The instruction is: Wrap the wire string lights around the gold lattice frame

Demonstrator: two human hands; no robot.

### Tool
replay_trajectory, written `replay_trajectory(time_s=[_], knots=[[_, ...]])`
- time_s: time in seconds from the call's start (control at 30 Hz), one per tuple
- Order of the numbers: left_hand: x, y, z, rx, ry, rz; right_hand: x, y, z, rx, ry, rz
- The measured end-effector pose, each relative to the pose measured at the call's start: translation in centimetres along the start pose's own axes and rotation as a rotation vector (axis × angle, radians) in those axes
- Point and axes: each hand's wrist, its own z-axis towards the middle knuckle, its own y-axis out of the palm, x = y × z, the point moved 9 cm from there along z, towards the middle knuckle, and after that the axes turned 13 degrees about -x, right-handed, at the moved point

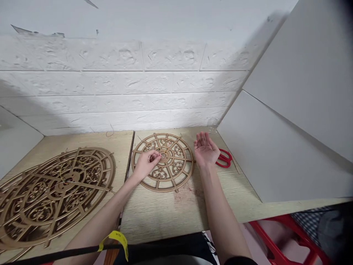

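A round gold openwork disc (177, 190) with scroll patterns and a central hub lies flat on the wooden tabletop. Over its left half is my left hand (147, 162), thumb and forefinger pinched together beside the hub. A thin wire (159, 151) curves up from these fingertips; its ends are hard to make out. My right hand (206, 150) is raised just right of the disc, palm up, fingers stretched out, holding nothing. Close behind it, red-handled scissors (224, 158) lie on the table, their blades hidden.
Several similar gold discs (79, 217) are stacked at the left. A loose thin wire (110, 131) lies near the white brick-patterned wall (116, 82). Grey panels (275, 147) stand at the right. Below the table edge is a red plastic stool (261, 241).
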Motion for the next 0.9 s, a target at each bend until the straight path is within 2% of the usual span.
replay_trajectory(time_s=[0.1, 0.27, 0.43, 0.73, 0.9], knots=[[-0.1, -0.3, 0.1, 0.027, -0.01, -0.167, 0.6, 0.3, -0.1, -0.003, 0.044, 0.017], [-0.7, -0.3, -0.2, 0.034, -0.129, -0.501, 1.3, 0.7, -0.1, -0.053, 0.096, 0.003], [-0.6, -1.7, -0.7, 0.131, -0.103, -0.746, 1.7, 1.0, -0.1, -0.079, 0.116, -0.016], [-0.5, -6.4, -1.9, 0.398, 0.009, -0.852, 1.9, 0.9, 0.0, -0.075, 0.117, -0.027], [-1.6, -7.4, -2.1, 0.477, -0.006, -0.881, 1.6, 0.6, 0.1, -0.081, 0.104, -0.085]])
